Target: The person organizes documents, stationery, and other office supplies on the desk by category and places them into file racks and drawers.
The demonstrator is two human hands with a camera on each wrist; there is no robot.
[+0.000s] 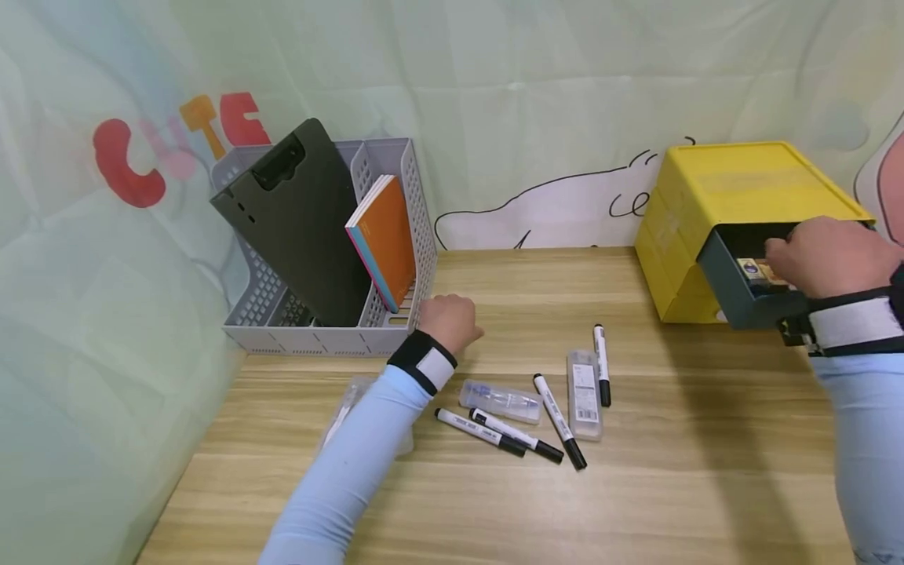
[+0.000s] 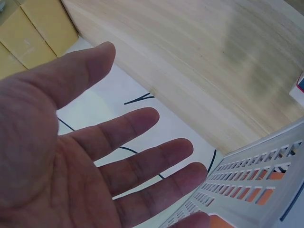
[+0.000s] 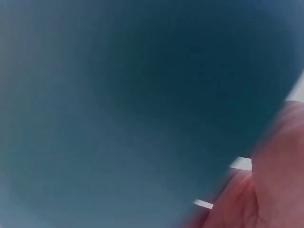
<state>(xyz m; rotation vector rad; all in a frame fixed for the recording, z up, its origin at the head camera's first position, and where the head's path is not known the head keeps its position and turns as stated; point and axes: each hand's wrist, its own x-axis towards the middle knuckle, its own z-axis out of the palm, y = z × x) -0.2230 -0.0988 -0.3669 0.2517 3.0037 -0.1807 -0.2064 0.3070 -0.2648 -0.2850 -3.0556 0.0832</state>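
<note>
Dark teal drawer of a yellow storage box stands pulled partway out at the right end of a wooden table, seen from the head camera. The right hand lies over the drawer's open top with its fingers curled down onto the front edge, gripping it; small yellow-labelled items show inside. The left hand hovers low over the table just beside a grey slotted file organiser, holding nothing. That organiser contains a black clipboard and an orange notebook, both leaning. Between the two hands, four black-and-white markers and two clear plastic cases lie scattered on the wood, well apart from the drawer.

From the left wrist camera, the left hand is spread palm up toward the lens, fingers straight and slightly parted, with nothing in them. Beyond them are the table edge and the organiser's perforated wall.

From the right wrist camera, almost everything is a blurred teal surface, the drawer up close. A blurred part of the right hand shows at the lower right; the finger positions cannot be told here.
</note>
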